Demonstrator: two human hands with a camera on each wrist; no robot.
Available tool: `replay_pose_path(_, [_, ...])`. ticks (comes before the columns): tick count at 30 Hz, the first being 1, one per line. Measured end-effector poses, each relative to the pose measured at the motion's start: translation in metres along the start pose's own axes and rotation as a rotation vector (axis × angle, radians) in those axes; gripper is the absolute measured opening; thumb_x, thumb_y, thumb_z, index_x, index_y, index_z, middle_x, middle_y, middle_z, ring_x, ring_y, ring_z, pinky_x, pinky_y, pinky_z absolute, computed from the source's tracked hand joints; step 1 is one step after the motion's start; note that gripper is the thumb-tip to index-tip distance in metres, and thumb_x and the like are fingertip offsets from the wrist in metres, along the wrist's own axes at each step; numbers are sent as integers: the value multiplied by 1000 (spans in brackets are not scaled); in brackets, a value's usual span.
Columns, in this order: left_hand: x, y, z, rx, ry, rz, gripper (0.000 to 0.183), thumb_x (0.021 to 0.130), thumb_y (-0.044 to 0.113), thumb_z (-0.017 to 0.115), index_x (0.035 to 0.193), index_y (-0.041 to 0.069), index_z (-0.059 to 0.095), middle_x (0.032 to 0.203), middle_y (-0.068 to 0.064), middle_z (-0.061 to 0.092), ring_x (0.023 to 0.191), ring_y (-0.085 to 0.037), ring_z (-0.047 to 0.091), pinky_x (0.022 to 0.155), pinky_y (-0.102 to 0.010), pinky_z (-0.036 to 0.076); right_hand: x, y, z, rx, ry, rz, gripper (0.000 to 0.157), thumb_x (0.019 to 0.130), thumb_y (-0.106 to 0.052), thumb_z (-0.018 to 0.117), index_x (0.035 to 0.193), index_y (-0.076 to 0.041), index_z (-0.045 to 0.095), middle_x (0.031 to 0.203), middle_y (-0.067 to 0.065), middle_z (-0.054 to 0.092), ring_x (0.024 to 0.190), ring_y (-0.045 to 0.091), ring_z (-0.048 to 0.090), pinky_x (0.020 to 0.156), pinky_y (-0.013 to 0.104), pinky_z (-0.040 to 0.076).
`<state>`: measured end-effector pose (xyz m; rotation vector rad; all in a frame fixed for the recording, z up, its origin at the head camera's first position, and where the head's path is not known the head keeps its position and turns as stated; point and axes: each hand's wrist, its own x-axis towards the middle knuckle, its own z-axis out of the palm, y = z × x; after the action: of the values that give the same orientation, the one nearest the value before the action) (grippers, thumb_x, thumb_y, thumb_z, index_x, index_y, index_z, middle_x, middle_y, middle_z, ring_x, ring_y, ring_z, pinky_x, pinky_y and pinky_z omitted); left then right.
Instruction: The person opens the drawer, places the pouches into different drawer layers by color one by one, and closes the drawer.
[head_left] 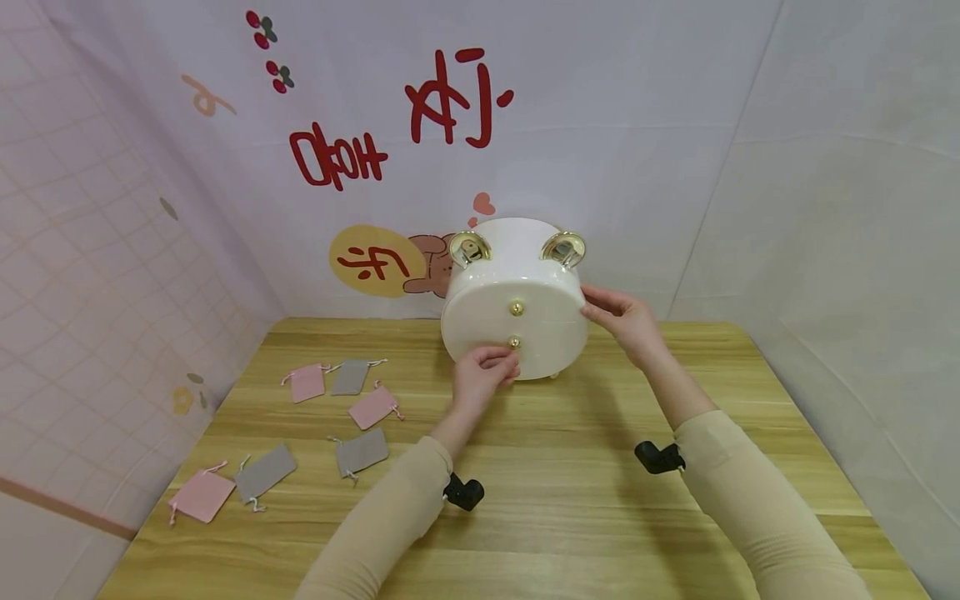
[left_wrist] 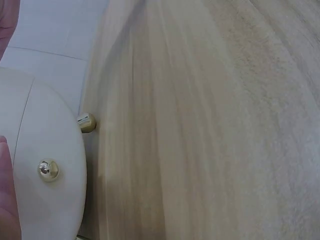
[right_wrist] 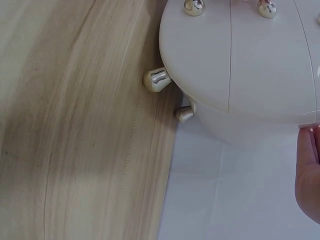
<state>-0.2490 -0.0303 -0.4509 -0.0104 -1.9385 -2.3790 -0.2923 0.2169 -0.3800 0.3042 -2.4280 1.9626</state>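
Glossy white, a rounded box (head_left: 480,325) with gold ring-shaped ears (head_left: 563,248) stands at the back of a wood-grain table (head_left: 562,500) in the head view, before a printed white cloth (head_left: 637,125). Three pink drawstring pouches (head_left: 307,382) and three grey drawstring pouches (head_left: 350,377) lie on the person's left, their contents hidden. The left hand (head_left: 480,379) bends its fingers at a round gold middle knob (head_left: 514,342), covering part of the front; whether it pinches the knob I cannot tell. The right hand (head_left: 626,321) rests extended fingers against the box's side.

From the left wrist, a round gold lower knob (left_wrist: 48,170) shows beside the left hand.

From the right wrist, seams (right_wrist: 230,60) divide the front, which hides the box's inside; gold feet (right_wrist: 157,80) project beneath.
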Motion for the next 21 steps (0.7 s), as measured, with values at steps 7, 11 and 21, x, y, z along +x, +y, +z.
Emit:
replay_pose_path(7, [1,-7,3,-60,15,-4,31,83,-6,76,109,-15,63,90,-19,72,70,-15,70,68,-32,60,1,1,0,3,3,1,54,94,-24,70,141,-2,54,141,17,54,134,27,45,110,42,38])
replay_pose_path(11, [0,-8,4,-69,21,10,34,83,-9,75,112,-18,59,95,-24,71,71,-16,70,69,-36,61,1,1,1,6,3,6,53,95,-23,70,141,-3,54,141,16,54,134,27,45,110,42,38])
replay_pose_path(21, [2,-13,17,-34,189,79,29,79,2,83,100,-8,67,88,-15,72,68,-11,68,62,-28,59,-7,-18,4,20,-16,26,49,97,-10,65,142,2,50,145,23,47,138,33,39,112,49,33])
